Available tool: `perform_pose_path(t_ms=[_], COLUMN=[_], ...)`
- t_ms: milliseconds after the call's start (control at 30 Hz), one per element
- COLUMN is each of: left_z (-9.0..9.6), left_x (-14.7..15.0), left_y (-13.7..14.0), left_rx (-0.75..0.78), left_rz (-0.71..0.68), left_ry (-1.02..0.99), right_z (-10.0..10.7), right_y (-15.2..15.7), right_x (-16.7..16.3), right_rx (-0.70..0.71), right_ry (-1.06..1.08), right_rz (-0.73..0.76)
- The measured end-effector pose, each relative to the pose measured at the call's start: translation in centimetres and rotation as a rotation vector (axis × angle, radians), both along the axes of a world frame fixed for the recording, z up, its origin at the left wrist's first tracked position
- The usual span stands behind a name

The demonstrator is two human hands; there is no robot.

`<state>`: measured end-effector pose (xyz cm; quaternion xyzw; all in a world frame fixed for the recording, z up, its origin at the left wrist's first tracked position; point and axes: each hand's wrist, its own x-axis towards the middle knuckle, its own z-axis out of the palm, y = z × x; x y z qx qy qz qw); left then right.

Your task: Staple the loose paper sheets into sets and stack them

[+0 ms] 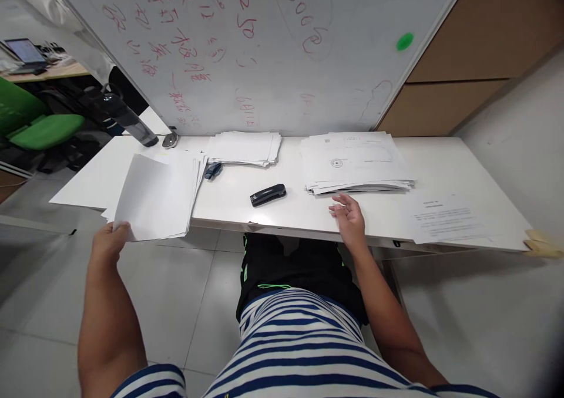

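Observation:
At the left end of the desk, my left hand (110, 238) pinches the near corner of a sheet of paper (152, 195). That sheet lies over a loose stack whose edges fan out on the right. My right hand (349, 217) rests at the desk's front edge, fingers loosely curled and apart, with nothing in it. Just beyond it lies a thick stack of printed papers (359, 160), the top one bearing a round stamp. A black stapler (268, 195) sits between my hands, touched by neither.
The white desk (233, 201) backs onto a whiteboard (273, 57) with red writing. Along it are another paper stack (242, 148), a small dark blue object (213, 171), a water bottle (127, 119), a computer mouse (170, 140) and a printed sheet (449, 219). A green chair (46, 128) stands left.

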<state>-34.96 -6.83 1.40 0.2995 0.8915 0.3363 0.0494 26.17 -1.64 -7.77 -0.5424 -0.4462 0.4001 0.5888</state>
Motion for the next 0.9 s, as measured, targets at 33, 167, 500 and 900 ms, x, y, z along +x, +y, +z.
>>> perform_pose_path(t_ms=[33,167,500,900], left_z=[0.0,0.0,-2.5,-3.7], left_x=[0.1,0.5,3.7,37.6], left_y=[0.3,1.5,2.6,6.8], left_rx=[-0.049,-0.164,0.032,0.278], left_rz=[0.014,0.062,0.158,-1.062], left_ry=[0.009,0.110,0.422,0.493], right_z=[-0.1,-0.2,-0.4,1.9], right_y=[0.0,0.1,0.1,10.0], right_x=[0.0,0.0,-0.2,1.5], right_rx=[0.000,0.004,0.003,0.109], right_ry=[-0.004,-0.013,-0.053,-1.189], right_rz=[-0.002,-0.005,-0.020,0.004])
